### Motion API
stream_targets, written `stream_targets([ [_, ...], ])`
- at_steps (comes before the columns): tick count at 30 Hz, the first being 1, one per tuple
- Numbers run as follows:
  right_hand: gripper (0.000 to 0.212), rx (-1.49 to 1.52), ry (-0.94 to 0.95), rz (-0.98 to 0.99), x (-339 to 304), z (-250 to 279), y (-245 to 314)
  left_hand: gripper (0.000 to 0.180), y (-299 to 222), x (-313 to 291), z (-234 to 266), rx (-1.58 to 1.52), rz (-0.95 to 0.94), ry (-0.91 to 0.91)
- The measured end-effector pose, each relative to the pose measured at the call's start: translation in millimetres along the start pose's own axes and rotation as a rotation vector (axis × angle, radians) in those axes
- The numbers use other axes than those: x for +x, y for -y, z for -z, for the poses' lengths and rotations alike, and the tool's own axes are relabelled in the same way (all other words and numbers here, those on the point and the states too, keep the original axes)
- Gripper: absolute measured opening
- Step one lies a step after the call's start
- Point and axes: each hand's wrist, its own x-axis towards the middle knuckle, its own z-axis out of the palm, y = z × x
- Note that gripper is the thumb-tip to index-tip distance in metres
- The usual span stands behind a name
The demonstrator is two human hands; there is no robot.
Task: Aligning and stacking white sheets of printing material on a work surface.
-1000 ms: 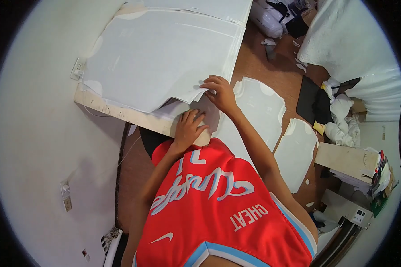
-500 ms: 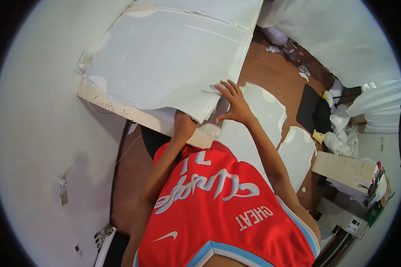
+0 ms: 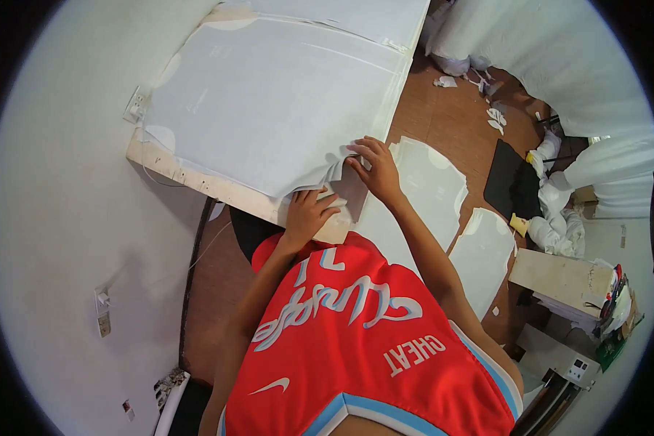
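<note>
A stack of large white cut sheets [image 3: 261, 94] with rounded pale corners covers the wooden table [image 3: 229, 195]. Whether they are cloth or paper, I cannot tell. At the near right corner the upper layers are curled up and back, baring a pale surface beneath. My right hand [image 3: 376, 171] is closed on that curled corner, fingers on top and the thumb side partly hidden. My left hand [image 3: 310, 218] rests beside it at the table's near edge, fingers apart and touching the lower part of the stack by the fold.
Other white cut pieces [image 3: 432, 185] lie right of the table, on the reddish-brown floor [image 3: 443, 109]. A dark mat [image 3: 503, 174] and bundled white fabric [image 3: 556, 225] are farther right. A wall with an outlet [image 3: 135, 105] and a plugged-in cord borders the left side.
My left hand has come out from under the sheets and lies with its fingers showing. The right hand has moved slightly down and closed on the corner, which is now curled back.
</note>
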Motion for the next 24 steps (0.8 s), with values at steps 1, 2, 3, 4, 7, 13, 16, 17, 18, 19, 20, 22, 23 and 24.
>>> stream_targets([
  [1, 0.032, 0.016, -0.05, -0.028, -2, 1, 2, 0.042, 1, 0, -3, -0.007, 0.054, 0.011],
  [2, 0.037, 0.031, -0.1, -0.055, -5, 2, 5, 0.042, 5, 1, -6, -0.008, 0.055, 0.009],
  [3, 0.037, 0.032, -0.096, -0.052, -8, 3, 10, 0.039, 6, 5, -5, -0.134, 0.103, -0.054],
  [4, 0.041, 0.047, -0.176, -0.115, -11, 6, 16, 0.036, 7, 10, -3, -0.26, 0.151, -0.119],
  [7, 0.043, 0.034, -0.264, -0.126, -36, 2, 19, 0.03, 17, 16, 5, -0.333, 0.368, -0.018],
  [13, 0.048, 0.033, 0.155, 0.123, -63, -6, 24, 0.019, 21, 43, 27, -0.373, 0.39, -0.061],
  [16, 0.057, -0.128, 0.166, 0.237, -54, -16, 34, 0.017, 12, 47, 42, -0.356, 0.285, -0.138],
  [17, 0.064, -0.117, 0.198, 0.244, -52, -19, 31, 0.018, 10, 45, 44, -0.371, 0.319, -0.14],
  [18, 0.064, -0.116, 0.196, 0.245, -49, -23, 27, 0.019, 6, 44, 48, -0.387, 0.349, -0.143],
  [19, 0.062, -0.115, 0.201, 0.284, -46, -26, 20, 0.019, 2, 44, 51, -0.386, 0.348, -0.144],
  [20, 0.059, -0.113, 0.205, 0.322, -43, -30, 14, 0.019, -3, 43, 54, -0.378, 0.327, -0.196],
  [22, 0.055, -0.112, 0.259, 0.271, -40, -40, -4, 0.019, -13, 38, 60, -0.368, 0.305, -0.245],
  [23, 0.051, -0.113, 0.313, 0.218, -42, -43, -13, 0.019, -17, 35, 63, -0.344, 0.227, -0.338],
  [24, 0.051, -0.107, 0.318, 0.225, -37, -38, -8, 0.018, -20, 28, 65, -0.311, 0.156, -0.437],
])
